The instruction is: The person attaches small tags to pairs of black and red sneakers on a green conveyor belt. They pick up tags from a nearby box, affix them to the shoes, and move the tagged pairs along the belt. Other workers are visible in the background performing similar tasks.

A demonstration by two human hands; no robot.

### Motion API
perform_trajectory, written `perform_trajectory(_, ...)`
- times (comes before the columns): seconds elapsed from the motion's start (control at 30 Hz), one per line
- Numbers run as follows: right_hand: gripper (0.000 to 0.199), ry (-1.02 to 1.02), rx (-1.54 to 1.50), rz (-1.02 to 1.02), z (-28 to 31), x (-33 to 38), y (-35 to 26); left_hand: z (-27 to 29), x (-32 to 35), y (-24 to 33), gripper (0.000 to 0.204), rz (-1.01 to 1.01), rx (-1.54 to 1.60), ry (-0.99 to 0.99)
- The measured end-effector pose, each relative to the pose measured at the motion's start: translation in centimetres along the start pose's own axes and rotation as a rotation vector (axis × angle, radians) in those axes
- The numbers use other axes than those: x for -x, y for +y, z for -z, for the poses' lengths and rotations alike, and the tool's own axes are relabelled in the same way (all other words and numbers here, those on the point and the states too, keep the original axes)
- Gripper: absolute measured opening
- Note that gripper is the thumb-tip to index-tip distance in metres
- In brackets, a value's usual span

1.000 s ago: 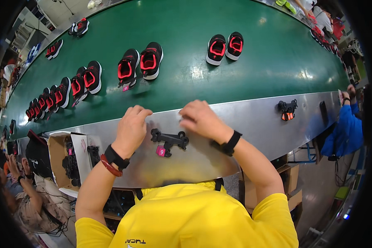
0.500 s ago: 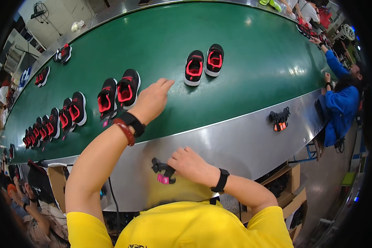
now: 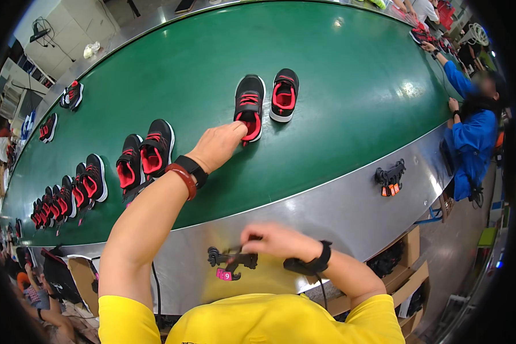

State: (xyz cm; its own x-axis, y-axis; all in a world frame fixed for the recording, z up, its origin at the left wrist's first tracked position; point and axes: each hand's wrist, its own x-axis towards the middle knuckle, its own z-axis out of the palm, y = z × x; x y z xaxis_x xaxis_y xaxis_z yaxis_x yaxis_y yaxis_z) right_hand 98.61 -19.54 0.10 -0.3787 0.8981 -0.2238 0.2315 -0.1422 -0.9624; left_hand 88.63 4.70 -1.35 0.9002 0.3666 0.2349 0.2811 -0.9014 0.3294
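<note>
My left hand point(image 3: 219, 143) reaches over the green belt, its fingers closed on the heel of a black sneaker point(image 3: 250, 97) with red lining and laces. The sneaker's toe points away from me. Its mate, another black-and-red sneaker point(image 3: 284, 94), stands just to the right, untouched. Lower down, over the metal ledge, my right hand point(image 3: 278, 241) is blurred by motion, its fingers curled in a pinch. A dark piece, apparently a black plastic hanger point(image 3: 234, 262), shows at its fingertips. Black hangers point(image 3: 217, 255) with pink tags point(image 3: 228, 276) lie beside and below that hand.
Further black-and-red sneakers point(image 3: 156, 148) line the belt point(image 3: 338, 109) to the left. More hangers with orange tags point(image 3: 390, 176) lie on the metal ledge point(image 3: 321, 198). A co-worker in blue point(image 3: 475, 137) reaches over the belt at right. Cardboard boxes point(image 3: 410, 269) stand below the ledge.
My left hand has moved right and taken hold of the left sneaker of the pair, which now sits lower and closer. My right hand has lifted slightly rightward from the hanger pile.
</note>
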Motion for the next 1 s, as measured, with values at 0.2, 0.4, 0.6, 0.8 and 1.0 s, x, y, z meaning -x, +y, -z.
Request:
perform_trajectory(0.2, 0.035, 0.610, -0.277, -0.218, 5.2, -3.2, -0.5, -0.4, 3.5, 0.6, 0.009, 0.078, 0.024, 0.080)
perform_trajectory(0.4, 0.042, 0.620, -0.299, -0.202, 5.7, -5.2, 0.6, -0.9, 4.1, 1.6, 0.014, 0.160, 0.046, 0.113)
perform_trajectory(0.6, 0.043, 0.597, -0.270, -0.213, 5.4, -5.9, 1.2, -1.3, 4.2, 1.8, 0.010, 0.136, 0.007, 0.151)
perform_trajectory(0.8, 0.044, 0.457, 0.020, -0.144, 6.4, -6.1, 2.2, -1.4, 4.4, 1.7, 0.008, 0.135, -0.096, 0.093)
perform_trajectory(1.0, 0.047, 0.556, 0.083, -0.055, 5.0, -6.4, 3.0, -1.5, 3.3, 1.9, 0.008, 0.125, -0.096, 0.106)
